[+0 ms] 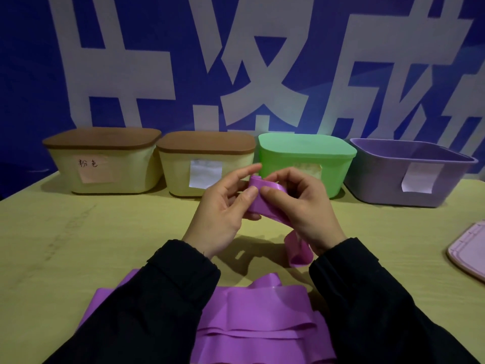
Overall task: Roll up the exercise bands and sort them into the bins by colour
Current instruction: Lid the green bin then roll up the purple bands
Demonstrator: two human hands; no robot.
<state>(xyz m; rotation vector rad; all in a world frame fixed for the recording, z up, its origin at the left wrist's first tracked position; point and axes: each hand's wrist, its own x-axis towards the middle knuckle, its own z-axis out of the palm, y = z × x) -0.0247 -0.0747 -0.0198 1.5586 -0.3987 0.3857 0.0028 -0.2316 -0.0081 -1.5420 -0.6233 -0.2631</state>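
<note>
A purple exercise band [265, 198] is held above the table between both hands. My left hand [223, 208] pinches its rolled end with thumb and fingers. My right hand [301, 206] grips the same band from the right, thumb on top. The band's loose tail [299, 250] hangs below my right wrist. More purple band [252, 319] lies in folds on the table near me, partly hidden by my black sleeves. An open purple bin [380, 185] stands at the back right.
Along the blue wall stand two cream bins with brown lids [105, 166] [181, 174] and a green lidded bin [333, 169], each with a paper label. A pink lid [469, 250] lies at the right table edge.
</note>
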